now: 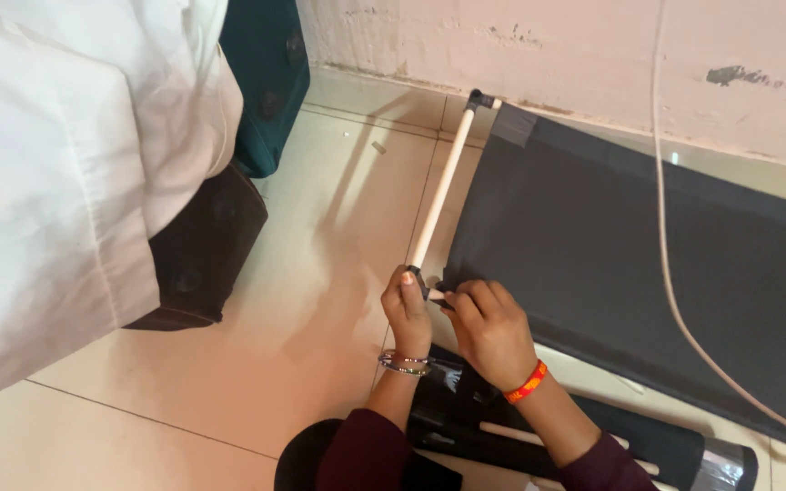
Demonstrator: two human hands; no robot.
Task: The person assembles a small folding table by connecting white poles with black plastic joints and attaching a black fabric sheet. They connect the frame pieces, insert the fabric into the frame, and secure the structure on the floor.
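I see left hand (408, 309) upright, grip closed around near end of white rod (438, 191). Right hand (488, 332) beside it, fingers pinching black end fitting (429, 289). Rod runs along edge of dark fabric panel (629, 264) on floor (275, 345).

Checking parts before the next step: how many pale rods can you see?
2. One long pale rod runs from both hands to the wall; a second rod lies on the rolled fabric. Others may be hidden.

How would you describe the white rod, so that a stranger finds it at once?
Start at the pale wall, then find the dark fabric panel on the tiled floor. The white rod runs along its left edge, from a black corner piece to both hands.
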